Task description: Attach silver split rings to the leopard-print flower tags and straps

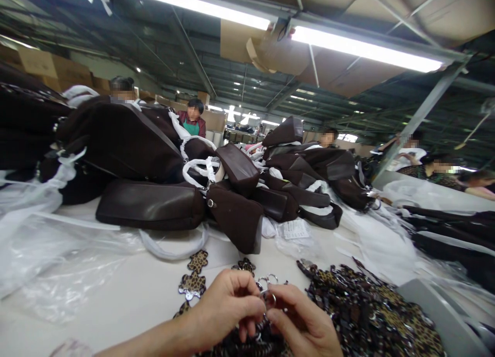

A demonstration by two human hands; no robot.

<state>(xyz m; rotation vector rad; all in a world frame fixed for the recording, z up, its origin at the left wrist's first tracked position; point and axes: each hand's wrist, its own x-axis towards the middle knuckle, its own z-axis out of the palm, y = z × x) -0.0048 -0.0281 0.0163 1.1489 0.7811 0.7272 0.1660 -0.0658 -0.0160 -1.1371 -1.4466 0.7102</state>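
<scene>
My left hand and my right hand meet low in the middle, fingertips pinched around a small silver metal ring. Other silver rings show just beyond the fingertips. Whatever hangs from the held ring is mostly hidden by my fingers. To the left of my hands, flat leopard-print flower-shaped charms lie on the pale tabletop. A heap of leopard-print charms with dark straps and metal parts spreads beside my right hand, and more dark pieces lie beneath both hands.
Dark brown bags with white-wrapped handles are piled across the table. Clear plastic wrapping covers the left side. A grey bin stands at the right edge. Several people are beyond the bags, one in a green apron.
</scene>
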